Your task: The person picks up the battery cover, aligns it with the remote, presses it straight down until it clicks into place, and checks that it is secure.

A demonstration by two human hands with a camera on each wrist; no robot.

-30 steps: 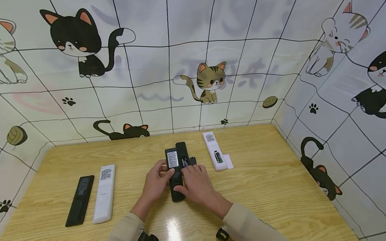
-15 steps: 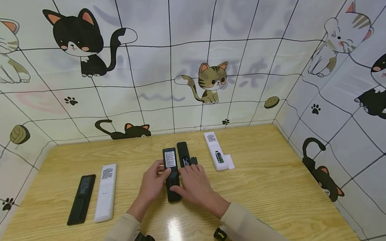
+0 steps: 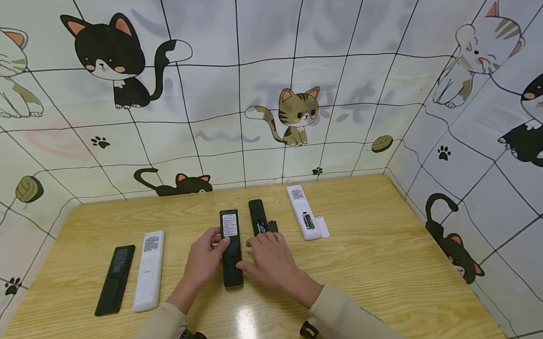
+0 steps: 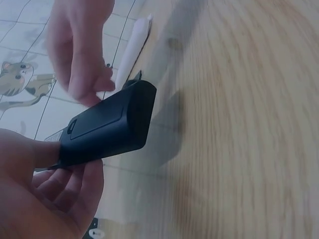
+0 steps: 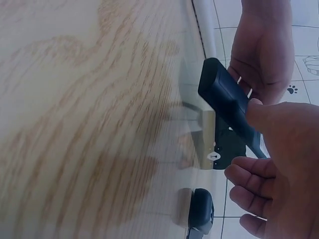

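Observation:
My left hand (image 3: 204, 256) grips a black remote control (image 3: 231, 255) by its left side, between thumb and fingers. The remote lies back side up, white label toward the far end, battery cover in place. In the left wrist view its near end (image 4: 139, 114) is raised over the table. My right hand (image 3: 272, 260) is at the remote's right edge, its thumb (image 5: 256, 117) touching it and its other fingers loosely bent around nothing. Just beyond the right fingers lies a second black remote (image 3: 257, 212) with batteries showing in its uncovered compartment, its small cover (image 3: 273, 226) beside it.
Back right, a white remote (image 3: 299, 201) lies with its battery compartment uncovered and its white cover (image 3: 322, 227) alongside. To the left are another black remote (image 3: 115, 280) and a white remote (image 3: 149, 270). A cat-print curtain (image 3: 211, 100) surrounds the wooden table (image 3: 381, 277).
My left hand has carried the black remote leftward, away from the second black remote, which now shows more. My right hand has shifted slightly left, thumb still at the remote's edge.

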